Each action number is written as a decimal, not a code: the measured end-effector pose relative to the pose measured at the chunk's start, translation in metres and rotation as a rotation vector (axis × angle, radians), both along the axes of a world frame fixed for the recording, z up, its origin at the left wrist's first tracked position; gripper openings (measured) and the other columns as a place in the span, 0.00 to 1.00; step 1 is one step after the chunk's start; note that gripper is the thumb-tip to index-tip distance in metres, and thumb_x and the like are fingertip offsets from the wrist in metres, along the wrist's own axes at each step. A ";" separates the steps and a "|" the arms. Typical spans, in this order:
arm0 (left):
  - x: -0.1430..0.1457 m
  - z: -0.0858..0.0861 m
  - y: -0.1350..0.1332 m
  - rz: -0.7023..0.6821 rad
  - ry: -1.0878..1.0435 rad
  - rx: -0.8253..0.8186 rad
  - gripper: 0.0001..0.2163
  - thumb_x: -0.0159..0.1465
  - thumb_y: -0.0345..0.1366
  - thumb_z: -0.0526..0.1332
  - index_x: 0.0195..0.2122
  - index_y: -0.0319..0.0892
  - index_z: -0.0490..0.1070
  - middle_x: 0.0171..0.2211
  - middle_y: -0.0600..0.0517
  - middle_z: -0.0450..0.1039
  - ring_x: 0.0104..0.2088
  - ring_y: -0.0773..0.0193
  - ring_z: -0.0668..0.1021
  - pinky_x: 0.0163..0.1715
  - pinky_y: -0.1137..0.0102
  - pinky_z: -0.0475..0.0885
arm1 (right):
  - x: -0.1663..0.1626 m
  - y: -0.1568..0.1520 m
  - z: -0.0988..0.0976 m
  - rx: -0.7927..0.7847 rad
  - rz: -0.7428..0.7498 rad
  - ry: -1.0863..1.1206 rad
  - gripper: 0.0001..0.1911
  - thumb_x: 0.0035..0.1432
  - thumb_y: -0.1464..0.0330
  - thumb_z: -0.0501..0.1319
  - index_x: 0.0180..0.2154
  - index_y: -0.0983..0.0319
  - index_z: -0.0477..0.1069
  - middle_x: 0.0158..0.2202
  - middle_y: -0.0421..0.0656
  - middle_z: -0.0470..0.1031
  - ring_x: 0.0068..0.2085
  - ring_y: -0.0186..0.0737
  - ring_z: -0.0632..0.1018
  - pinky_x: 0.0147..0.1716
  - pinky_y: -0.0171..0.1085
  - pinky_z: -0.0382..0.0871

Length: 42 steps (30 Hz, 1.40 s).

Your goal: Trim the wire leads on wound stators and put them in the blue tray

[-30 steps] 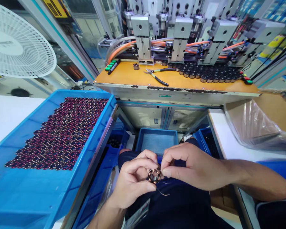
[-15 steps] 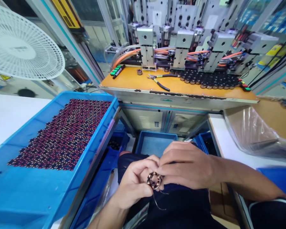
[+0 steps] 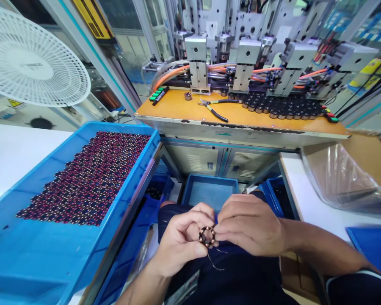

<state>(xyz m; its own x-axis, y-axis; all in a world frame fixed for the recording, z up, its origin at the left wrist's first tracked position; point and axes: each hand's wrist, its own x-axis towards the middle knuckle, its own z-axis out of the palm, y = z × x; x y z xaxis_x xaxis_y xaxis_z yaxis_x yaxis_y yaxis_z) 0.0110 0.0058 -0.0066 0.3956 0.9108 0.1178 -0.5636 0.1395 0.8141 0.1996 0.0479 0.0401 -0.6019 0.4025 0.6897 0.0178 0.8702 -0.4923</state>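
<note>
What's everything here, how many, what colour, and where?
Worktop: one, orange, centre
Pliers: one, black and yellow handles, on worktop
Markers: several, green and black, worktop's left end
Lone part: one, dark, left of pliers
Grouped parts: many, black and copper, worktop's right
Machine heads: four, silver, behind worktop
Tubes: several, orange, behind worktop
Large tray: one, blue, left
Tray parts: many, black, pink and gold, in large tray
Lower tray: one, blue, below worktop
Fan: one, white, upper left
Tables: two, white, either side
Plastic sheet: one, transparent, right
Coil ring: one, copper and black, lower centre
Wire: at least one, coppery, below coil ring
Left hand: one, bare, pinching coil ring
Right hand: one, bare, at ring's right edge
</note>
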 end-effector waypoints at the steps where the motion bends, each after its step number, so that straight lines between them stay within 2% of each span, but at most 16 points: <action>1: 0.000 0.000 0.000 0.043 0.026 0.041 0.14 0.52 0.36 0.74 0.41 0.48 0.81 0.38 0.51 0.69 0.29 0.72 0.74 0.28 0.76 0.73 | -0.001 -0.003 -0.002 -0.037 -0.041 0.011 0.07 0.69 0.72 0.57 0.38 0.65 0.72 0.31 0.44 0.76 0.33 0.33 0.77 0.34 0.33 0.71; 4: 0.001 0.001 0.001 0.173 0.105 0.150 0.14 0.53 0.32 0.74 0.42 0.50 0.82 0.40 0.49 0.72 0.35 0.68 0.75 0.32 0.76 0.73 | -0.005 -0.012 -0.008 -0.095 -0.170 0.031 0.06 0.69 0.72 0.56 0.37 0.63 0.70 0.31 0.42 0.75 0.33 0.32 0.76 0.35 0.31 0.71; 7: -0.001 0.003 0.001 0.207 0.164 0.132 0.20 0.51 0.34 0.75 0.46 0.50 0.80 0.41 0.49 0.74 0.39 0.64 0.77 0.37 0.74 0.74 | -0.006 -0.015 -0.013 -0.055 -0.209 0.062 0.06 0.69 0.72 0.55 0.37 0.63 0.68 0.31 0.42 0.74 0.34 0.32 0.76 0.35 0.31 0.71; 9: -0.004 0.005 0.000 0.143 0.203 0.072 0.21 0.51 0.37 0.75 0.48 0.49 0.79 0.36 0.50 0.76 0.34 0.66 0.78 0.35 0.75 0.74 | -0.006 -0.015 -0.014 -0.033 -0.202 0.065 0.06 0.69 0.72 0.54 0.37 0.63 0.68 0.31 0.43 0.74 0.33 0.33 0.76 0.35 0.31 0.71; 12: -0.008 0.006 -0.005 0.078 0.262 0.041 0.13 0.59 0.34 0.69 0.46 0.46 0.78 0.29 0.53 0.77 0.26 0.71 0.77 0.28 0.78 0.73 | -0.006 -0.014 -0.015 -0.029 -0.198 0.044 0.06 0.69 0.72 0.54 0.38 0.63 0.68 0.31 0.42 0.73 0.32 0.33 0.75 0.34 0.31 0.71; 17: -0.006 0.000 -0.013 0.259 0.329 0.120 0.11 0.63 0.27 0.64 0.47 0.44 0.75 0.29 0.52 0.78 0.27 0.67 0.80 0.27 0.76 0.76 | -0.009 -0.018 -0.017 -0.035 -0.277 0.044 0.05 0.67 0.73 0.56 0.37 0.63 0.69 0.30 0.42 0.73 0.31 0.34 0.75 0.32 0.32 0.71; 20: -0.003 -0.002 -0.011 0.302 0.245 0.203 0.15 0.61 0.24 0.66 0.47 0.46 0.76 0.40 0.49 0.77 0.30 0.67 0.81 0.30 0.73 0.79 | -0.010 -0.020 -0.017 -0.055 -0.351 0.056 0.05 0.66 0.75 0.57 0.37 0.63 0.70 0.30 0.42 0.73 0.31 0.34 0.75 0.31 0.32 0.71; 23: -0.003 -0.001 -0.007 0.261 0.127 0.277 0.14 0.57 0.26 0.70 0.43 0.46 0.78 0.47 0.47 0.75 0.36 0.63 0.82 0.39 0.66 0.80 | -0.008 -0.020 -0.014 -0.098 -0.358 0.034 0.06 0.64 0.76 0.57 0.37 0.63 0.70 0.30 0.42 0.73 0.31 0.34 0.75 0.31 0.31 0.71; 26: -0.001 -0.002 -0.005 0.211 -0.008 0.281 0.08 0.54 0.30 0.73 0.33 0.42 0.77 0.43 0.47 0.79 0.45 0.55 0.82 0.47 0.60 0.77 | -0.004 -0.020 -0.008 -0.084 -0.290 0.009 0.05 0.65 0.76 0.56 0.37 0.63 0.69 0.31 0.43 0.72 0.31 0.33 0.76 0.31 0.31 0.72; 29: 0.002 -0.004 -0.005 0.152 -0.202 0.205 0.11 0.53 0.33 0.75 0.30 0.42 0.73 0.36 0.50 0.81 0.49 0.52 0.81 0.50 0.56 0.75 | -0.003 -0.021 0.000 0.034 -0.209 -0.005 0.05 0.68 0.73 0.56 0.38 0.63 0.68 0.31 0.43 0.73 0.32 0.33 0.77 0.33 0.30 0.74; 32: 0.001 -0.003 -0.004 0.023 -0.165 0.010 0.18 0.50 0.43 0.76 0.38 0.42 0.74 0.37 0.48 0.79 0.44 0.56 0.82 0.44 0.62 0.76 | -0.004 -0.024 0.002 0.031 -0.220 -0.024 0.07 0.69 0.70 0.57 0.36 0.60 0.69 0.29 0.41 0.72 0.28 0.34 0.77 0.30 0.31 0.75; 34: -0.002 0.000 -0.004 -0.154 -0.028 -0.097 0.22 0.52 0.49 0.73 0.40 0.40 0.74 0.33 0.48 0.77 0.33 0.64 0.81 0.35 0.70 0.75 | -0.002 -0.027 0.001 -0.078 -0.231 -0.059 0.09 0.67 0.69 0.58 0.32 0.58 0.70 0.26 0.40 0.71 0.24 0.35 0.75 0.24 0.32 0.73; 36: -0.005 0.003 -0.005 -0.275 0.057 -0.121 0.20 0.57 0.51 0.69 0.39 0.39 0.72 0.27 0.53 0.74 0.23 0.71 0.76 0.27 0.75 0.71 | 0.002 -0.028 -0.002 -0.158 -0.208 -0.131 0.09 0.65 0.69 0.60 0.30 0.57 0.71 0.25 0.40 0.70 0.23 0.37 0.74 0.22 0.35 0.73; 38: -0.005 0.003 -0.007 -0.244 0.071 -0.093 0.16 0.60 0.46 0.68 0.38 0.40 0.71 0.24 0.56 0.71 0.21 0.74 0.74 0.25 0.78 0.70 | 0.007 -0.027 -0.005 -0.119 -0.179 -0.191 0.06 0.64 0.70 0.61 0.32 0.57 0.73 0.26 0.41 0.71 0.24 0.39 0.75 0.24 0.36 0.74; 42: 0.000 -0.007 -0.010 -0.022 -0.010 0.023 0.11 0.63 0.35 0.66 0.44 0.40 0.69 0.26 0.56 0.71 0.23 0.75 0.76 0.26 0.79 0.72 | 0.008 -0.021 -0.005 0.128 -0.245 -0.169 0.06 0.66 0.75 0.57 0.40 0.61 0.71 0.34 0.44 0.74 0.33 0.37 0.78 0.34 0.33 0.76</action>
